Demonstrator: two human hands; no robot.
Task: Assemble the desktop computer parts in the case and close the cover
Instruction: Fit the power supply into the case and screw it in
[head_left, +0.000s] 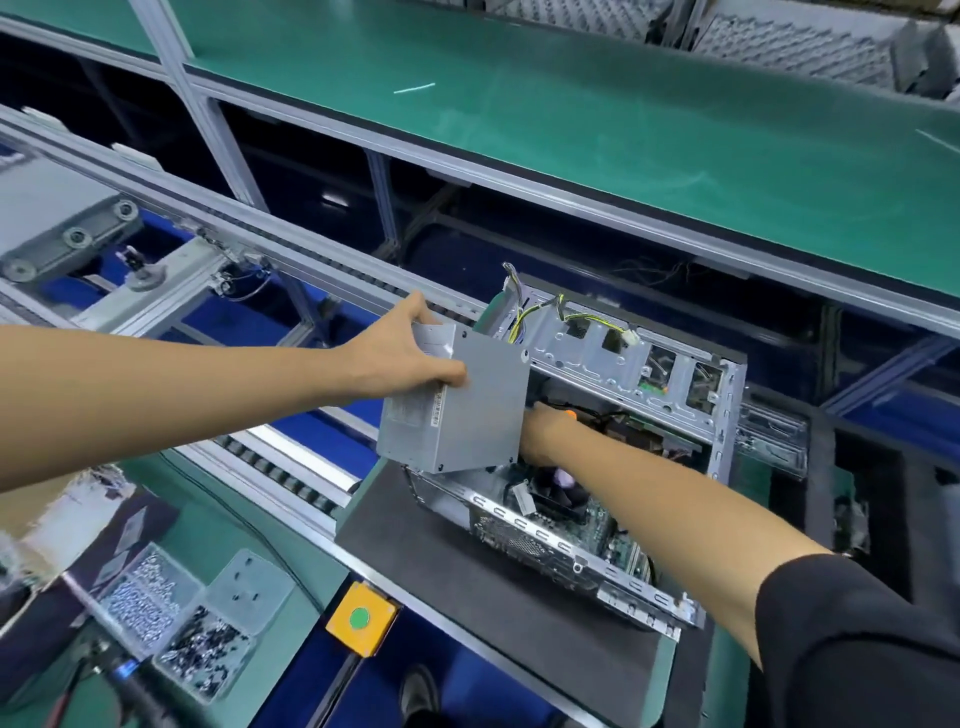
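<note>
Our left hand (400, 353) grips the grey power supply (457, 405) by its top corner, tilted above the open case (613, 457) on the black mat (467, 571). Our right hand (545, 431) reaches inside; finger position indeterminable.

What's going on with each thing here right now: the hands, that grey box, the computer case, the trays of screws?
Left hand: grips the grey box by its upper corner.
Grey box: lifted, tilted, over the case opening.
Right hand: reaching inside the case, fingers hidden.
Computer case: open, cover off, on a black mat.
Yellow cables: loose, draped over the case's top.
Screw trays: open, filled.
</note>
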